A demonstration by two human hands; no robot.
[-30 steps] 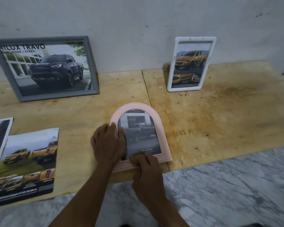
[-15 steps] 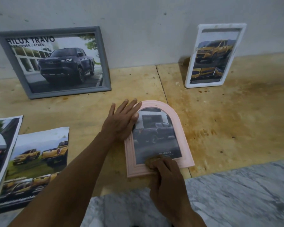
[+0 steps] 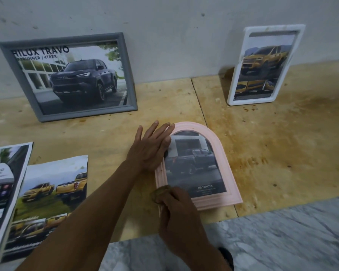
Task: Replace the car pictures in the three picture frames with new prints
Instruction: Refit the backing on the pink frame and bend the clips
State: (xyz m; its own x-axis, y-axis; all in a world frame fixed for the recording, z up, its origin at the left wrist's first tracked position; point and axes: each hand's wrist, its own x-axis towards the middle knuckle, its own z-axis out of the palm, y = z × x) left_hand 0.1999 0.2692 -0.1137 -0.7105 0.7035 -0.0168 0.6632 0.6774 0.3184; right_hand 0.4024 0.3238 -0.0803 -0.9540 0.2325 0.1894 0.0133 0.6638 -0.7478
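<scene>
Pressing left hand (image 3: 152, 148) flat on pink frame (image 3: 226, 163), right hand (image 3: 176, 210) pinching its corner

The left hand (image 3: 151, 148) has uncurled, flat on the pink frame's (image 3: 229, 173) left edge.

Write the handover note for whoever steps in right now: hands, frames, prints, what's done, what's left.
Left hand: flat, fingers straight, pressing the pink arched frame's left edge.
Right hand: fingers curled at the frame's bottom-left corner.
The pink frame lies face up on the wooden tabletop, showing a dark truck picture.
Grey frame and white frame lean against the wall, both filled.
Two loose prints lie at left.
Which pictures are new can't be told; check before continuing.
</scene>
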